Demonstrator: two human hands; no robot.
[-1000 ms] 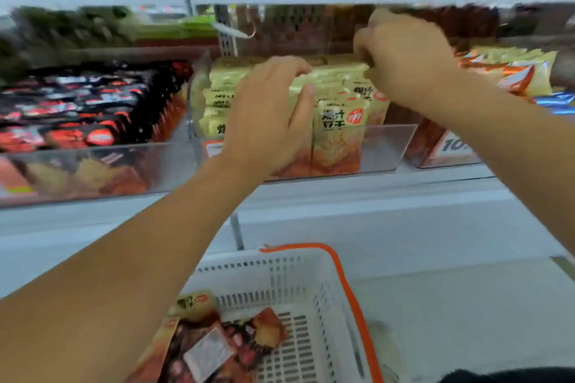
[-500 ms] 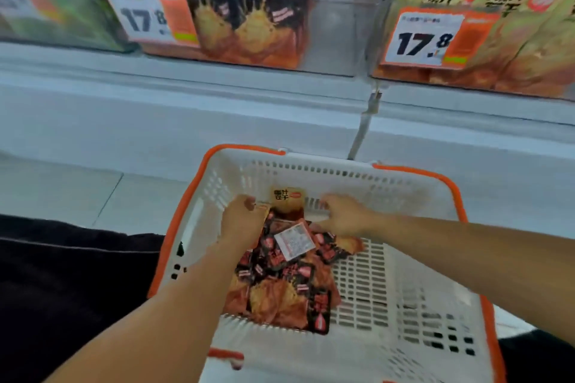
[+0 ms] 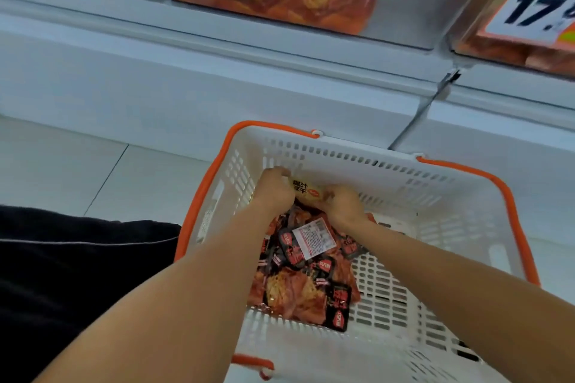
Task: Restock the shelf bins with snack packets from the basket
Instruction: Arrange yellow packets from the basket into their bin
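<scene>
Both forearms were bare, no sleeves in view. Left hand (image 3: 273, 193) and right hand (image 3: 343, 205) wore nothing. Black garment (image 3: 77, 274) near left.

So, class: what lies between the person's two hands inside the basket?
In the head view, a yellow snack packet sits between the left hand and right hand, both gripping it above the dark packets.

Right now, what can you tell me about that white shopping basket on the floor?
The basket is white plastic with slotted walls and floor and an orange rim with orange handle parts. It sits upright on the pale tiled floor below the shelf. A pile of red-and-black snack packets lies in its left half; the right half shows bare grid. Both hands reach inside: the left hand and right hand grip a yellow packet near the far wall.
</scene>
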